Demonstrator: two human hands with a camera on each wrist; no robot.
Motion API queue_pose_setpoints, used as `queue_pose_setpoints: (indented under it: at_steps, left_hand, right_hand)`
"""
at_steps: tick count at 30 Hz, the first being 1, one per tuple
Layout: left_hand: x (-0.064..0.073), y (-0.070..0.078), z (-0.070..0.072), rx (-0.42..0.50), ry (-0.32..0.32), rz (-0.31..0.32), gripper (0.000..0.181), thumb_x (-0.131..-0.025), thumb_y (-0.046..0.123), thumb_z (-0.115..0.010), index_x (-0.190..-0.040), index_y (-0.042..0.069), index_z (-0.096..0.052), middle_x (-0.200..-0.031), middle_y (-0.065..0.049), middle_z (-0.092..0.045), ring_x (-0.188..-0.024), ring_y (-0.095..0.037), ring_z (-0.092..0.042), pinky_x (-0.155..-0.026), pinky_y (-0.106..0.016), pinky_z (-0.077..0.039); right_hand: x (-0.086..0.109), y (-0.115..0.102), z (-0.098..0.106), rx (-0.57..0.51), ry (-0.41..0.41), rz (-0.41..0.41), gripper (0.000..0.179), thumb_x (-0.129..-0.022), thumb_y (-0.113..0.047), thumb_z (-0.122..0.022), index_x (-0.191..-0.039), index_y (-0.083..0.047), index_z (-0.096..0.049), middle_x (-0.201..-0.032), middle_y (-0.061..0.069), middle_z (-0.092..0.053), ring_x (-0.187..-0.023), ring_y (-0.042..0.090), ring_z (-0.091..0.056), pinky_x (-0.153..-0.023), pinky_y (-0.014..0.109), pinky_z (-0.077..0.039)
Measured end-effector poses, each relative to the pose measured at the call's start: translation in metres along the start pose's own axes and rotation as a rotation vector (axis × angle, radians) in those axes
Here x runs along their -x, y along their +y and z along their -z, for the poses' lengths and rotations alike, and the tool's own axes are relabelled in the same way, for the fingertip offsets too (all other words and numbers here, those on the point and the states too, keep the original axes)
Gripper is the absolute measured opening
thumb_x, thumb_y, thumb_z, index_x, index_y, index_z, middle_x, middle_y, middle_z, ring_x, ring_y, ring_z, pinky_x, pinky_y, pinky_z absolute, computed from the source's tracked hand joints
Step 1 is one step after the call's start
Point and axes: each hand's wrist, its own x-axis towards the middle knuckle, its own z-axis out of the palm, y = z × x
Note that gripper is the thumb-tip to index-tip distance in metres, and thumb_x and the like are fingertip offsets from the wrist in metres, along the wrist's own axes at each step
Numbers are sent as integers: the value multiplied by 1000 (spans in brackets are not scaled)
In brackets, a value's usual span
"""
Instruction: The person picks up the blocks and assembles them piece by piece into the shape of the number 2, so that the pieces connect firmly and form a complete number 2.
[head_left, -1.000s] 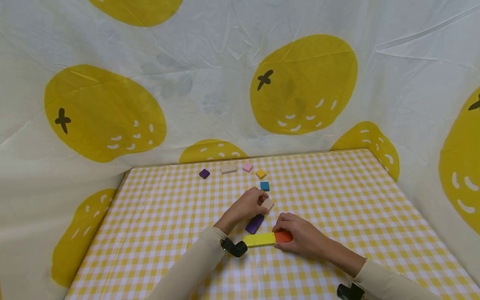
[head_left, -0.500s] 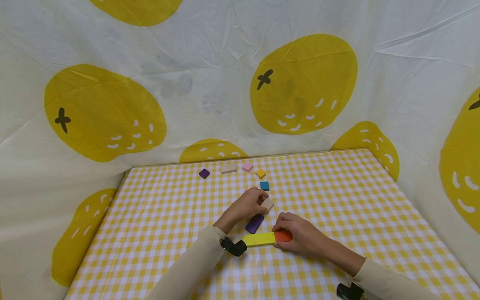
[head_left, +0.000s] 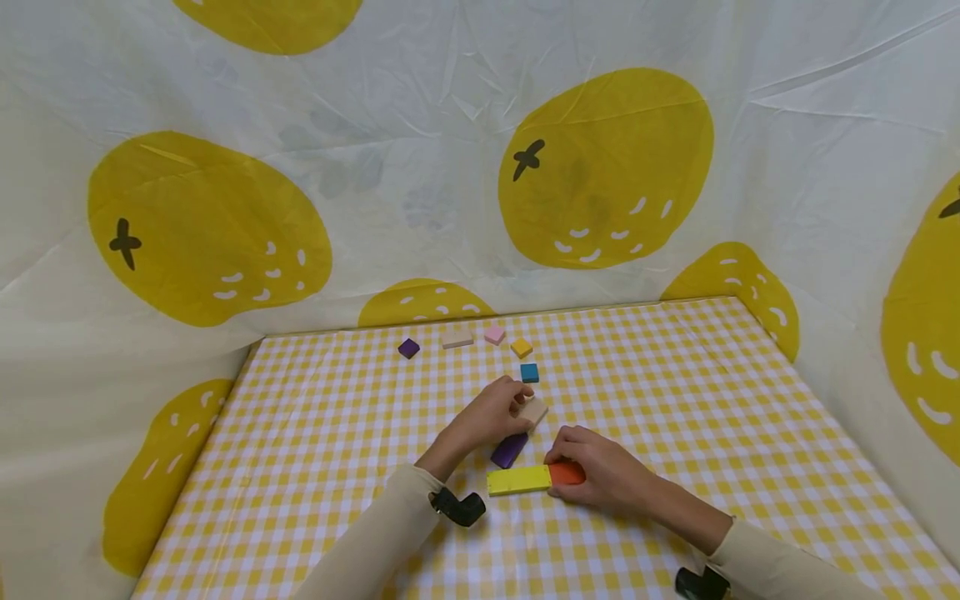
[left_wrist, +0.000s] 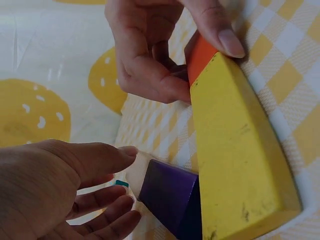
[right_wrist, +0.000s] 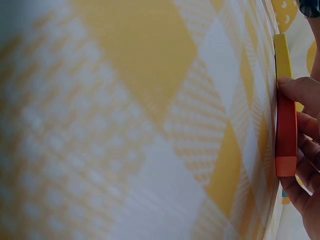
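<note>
On the yellow-and-white gingham tablecloth (head_left: pixel 675 400), your right hand (head_left: pixel 596 465) pinches an orange-red block (head_left: pixel 567 473) between thumb and fingers, its end touching a long yellow block (head_left: pixel 519 481). Your left hand (head_left: pixel 495 412) curves around a pale wooden block (head_left: pixel 536 412), just beside a purple block (head_left: pixel 509 450); whether it grips or merely surrounds that piece, I cannot tell. A sideways pull on the right could open the yellow joint; brushing left fingertips could twist the wooden piece. No brand, label or writing is legible.
</note>
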Motion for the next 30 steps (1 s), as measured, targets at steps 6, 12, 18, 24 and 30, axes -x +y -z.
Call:
queue_pose_setpoints:
  at_steps: [6,12,18,24,30]
  left_hand:
    - [20,6,-3,-29,48,-96,42,-95,18,-74,-133,4,-61,-120,-9,-58,-110,-21,-63,-88,-25,-53]
    - [38,16,-12,-56,70,-213,43,-94,16,-74,-132,1,-61,-116,-10,-59,-100,-19,-65,-84,-19,-53]
    - [47,25,-26,-169,75,-268,38,-91,18,-77,-124,2,-66,-111,-8,-63,-95,-17,-64,-82,-16,-50]
    - [50,30,-41,-357,53,-329,36,-89,25,-81,-119,7,-71,-109,0,-64,-94,-7,-60,-84,-13,-46]
    - [52,32,-49,-435,58,-328,34,-88,29,-82,-114,10,-73,-106,3,-62,-91,-3,-57,-83,-11,-46]
  right_hand:
    - [1,0,5,21,-35,-12,33,-85,-35,-83,-111,-17,-72,-106,-10,-58,-85,3,-50,-68,18,-45]
    - [-3,7,23,40,-91,-8,43,-82,-41,-85,-114,-16,-71,-107,-9,-60,-89,7,-56,-76,24,-51]
    - [-9,18,46,19,-87,7,36,-83,-27,-85,-113,-13,-70,-110,-3,-64,-99,16,-62,-82,36,-56]
    - [-17,27,54,47,-51,51,33,-86,-23,-82,-114,-9,-71,-108,2,-65,-95,21,-63,-77,38,-56]
    - [-26,31,53,60,-23,80,31,-86,-20,-82,-112,-8,-72,-105,3,-66,-95,21,-64,-78,38,-56]
